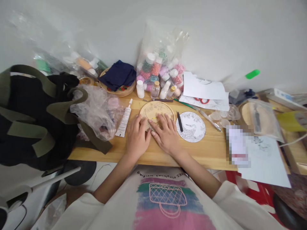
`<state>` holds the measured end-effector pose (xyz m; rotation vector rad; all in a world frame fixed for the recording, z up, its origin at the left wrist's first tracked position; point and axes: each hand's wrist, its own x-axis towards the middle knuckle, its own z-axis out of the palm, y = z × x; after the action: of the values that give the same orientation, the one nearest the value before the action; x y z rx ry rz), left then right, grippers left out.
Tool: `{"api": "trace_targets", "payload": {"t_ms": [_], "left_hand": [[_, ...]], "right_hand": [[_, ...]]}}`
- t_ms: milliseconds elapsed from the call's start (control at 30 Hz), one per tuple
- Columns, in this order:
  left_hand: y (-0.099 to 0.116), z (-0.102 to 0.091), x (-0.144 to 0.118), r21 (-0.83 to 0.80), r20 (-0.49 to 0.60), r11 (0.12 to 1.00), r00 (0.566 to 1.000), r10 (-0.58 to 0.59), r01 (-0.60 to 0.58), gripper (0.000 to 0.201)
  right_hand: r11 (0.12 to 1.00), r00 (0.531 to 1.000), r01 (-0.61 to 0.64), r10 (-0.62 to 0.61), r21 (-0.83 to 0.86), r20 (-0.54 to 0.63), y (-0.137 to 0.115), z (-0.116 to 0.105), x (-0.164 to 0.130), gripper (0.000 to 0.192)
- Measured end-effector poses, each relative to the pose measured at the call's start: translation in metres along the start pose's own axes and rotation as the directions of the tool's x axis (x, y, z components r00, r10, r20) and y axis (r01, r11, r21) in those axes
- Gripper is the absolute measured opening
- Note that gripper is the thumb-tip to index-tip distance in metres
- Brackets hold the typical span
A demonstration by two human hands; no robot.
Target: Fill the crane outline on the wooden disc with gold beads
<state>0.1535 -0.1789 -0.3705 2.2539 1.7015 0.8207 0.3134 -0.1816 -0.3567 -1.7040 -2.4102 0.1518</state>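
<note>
A round pale wooden disc [157,107] with a fine line drawing lies on the table in front of me. My left hand [138,137] rests at its lower left edge, fingers stretched out. My right hand [166,132] lies over its lower part with the fingers spread, hiding some of the drawing. A small yellow strip [153,118] shows near the right fingertips; I cannot tell what it is. To the right, black tweezers [179,121] lie across the edge of a round paper with a crane drawing [193,131]. A white tube [124,119] lies left of my left hand.
Small bottles [155,89] stand behind the disc, before a clear bag of coloured jars [153,68]. A black bag [35,111] and crumpled plastic [97,110] crowd the left. Papers [203,86], a craft knife [211,120] and clear cups [225,116] lie right.
</note>
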Motion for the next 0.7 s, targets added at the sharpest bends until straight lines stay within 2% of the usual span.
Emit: {"api": "trace_targets", "payload": {"t_ms": [533, 600, 700], "left_hand": [[0.001, -0.003, 0.001, -0.047, 0.039, 0.999, 0.999, 0.007, -0.005, 0.041], [0.0, -0.002, 0.0, -0.045, 0.032, 0.999, 0.999, 0.011, -0.01, 0.04], [0.0, -0.001, 0.0, -0.044, 0.024, 0.999, 1.0, 0.017, -0.016, 0.038]], "right_hand": [[1.0, 1.0, 0.004, -0.004, 0.014, -0.022, -0.002, 0.003, 0.0, 0.046], [0.998, 0.997, -0.006, 0.011, 0.061, -0.081, 0.002, 0.002, 0.0, 0.048], [0.982, 0.968, -0.072, 0.11, 0.173, -0.224, 0.013, -0.001, -0.003, 0.051]]}}
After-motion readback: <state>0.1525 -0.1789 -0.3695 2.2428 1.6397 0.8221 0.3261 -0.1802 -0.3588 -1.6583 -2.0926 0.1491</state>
